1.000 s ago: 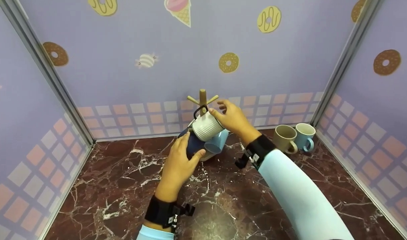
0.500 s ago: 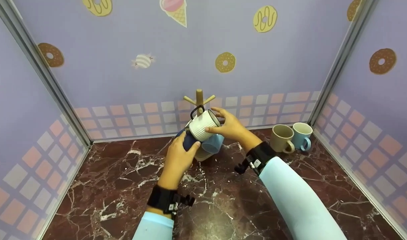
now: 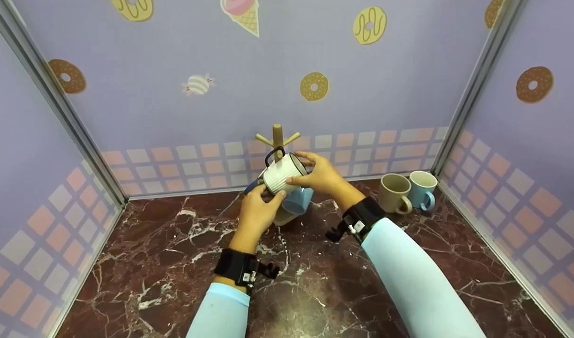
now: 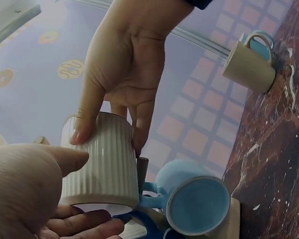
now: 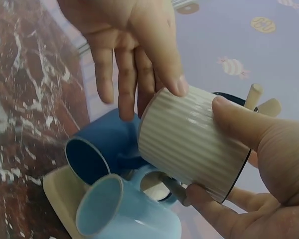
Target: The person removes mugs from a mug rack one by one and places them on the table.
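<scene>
While the left hand (image 3: 259, 209) steadies the base end, the right hand (image 3: 327, 176) pinches a white mug (image 3: 283, 176) near its mouth, thumb on one side and fingers on the other, just above the middle of the head frame. The left hand is loosely spread, its thumb laid against the mug and its fingers stretched beyond, not wrapped round it. The two-handed hold appears meant to keep the mug tipped and its dark handle (image 3: 267, 158) level with the pegs of a wooden stand (image 3: 277, 135); whether the handle encircles a peg cannot be told. In the lower left of the right wrist frame, a dark blue mug (image 5: 114, 134) and a pale blue mug (image 5: 154, 221) hang tilted, probably by their handles, mouths angled down. A brown mug (image 3: 391, 196) and a second light blue mug (image 3: 419, 193) stand upright side by side on the marbled tabletop (image 3: 174, 267), right of frame. The white mug, ribbed along its length and glossy, carries a thin dark rim (image 5: 236, 176) and leans with its mouth toward the frame's right.
</scene>
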Tool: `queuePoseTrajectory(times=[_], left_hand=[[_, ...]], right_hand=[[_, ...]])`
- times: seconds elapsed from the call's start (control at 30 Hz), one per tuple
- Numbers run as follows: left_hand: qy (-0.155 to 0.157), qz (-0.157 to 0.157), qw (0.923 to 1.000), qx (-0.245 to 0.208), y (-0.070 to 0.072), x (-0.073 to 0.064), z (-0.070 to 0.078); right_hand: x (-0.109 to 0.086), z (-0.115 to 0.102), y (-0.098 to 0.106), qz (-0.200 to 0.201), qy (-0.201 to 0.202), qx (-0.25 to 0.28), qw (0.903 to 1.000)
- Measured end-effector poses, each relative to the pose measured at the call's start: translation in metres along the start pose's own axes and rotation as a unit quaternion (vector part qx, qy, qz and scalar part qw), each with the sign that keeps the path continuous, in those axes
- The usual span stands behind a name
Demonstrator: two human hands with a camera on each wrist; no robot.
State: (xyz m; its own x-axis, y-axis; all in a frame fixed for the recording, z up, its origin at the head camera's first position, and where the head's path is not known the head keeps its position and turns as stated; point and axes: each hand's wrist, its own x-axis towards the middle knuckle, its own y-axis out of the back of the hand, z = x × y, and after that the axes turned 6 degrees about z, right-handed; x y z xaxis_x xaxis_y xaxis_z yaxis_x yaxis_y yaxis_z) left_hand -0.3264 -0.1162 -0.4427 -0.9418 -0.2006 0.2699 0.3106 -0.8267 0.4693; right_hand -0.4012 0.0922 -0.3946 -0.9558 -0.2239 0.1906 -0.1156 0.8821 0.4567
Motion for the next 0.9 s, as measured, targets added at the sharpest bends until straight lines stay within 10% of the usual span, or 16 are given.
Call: queuePoseTrajectory(times=[0.9], left_hand=[[-0.013, 0.022, 0.996, -0.086, 0.012, -0.032, 0.016]], right_hand=[[-0.023, -0.005, 0.002, 0.023, 0.017, 0.041, 0.9987]])
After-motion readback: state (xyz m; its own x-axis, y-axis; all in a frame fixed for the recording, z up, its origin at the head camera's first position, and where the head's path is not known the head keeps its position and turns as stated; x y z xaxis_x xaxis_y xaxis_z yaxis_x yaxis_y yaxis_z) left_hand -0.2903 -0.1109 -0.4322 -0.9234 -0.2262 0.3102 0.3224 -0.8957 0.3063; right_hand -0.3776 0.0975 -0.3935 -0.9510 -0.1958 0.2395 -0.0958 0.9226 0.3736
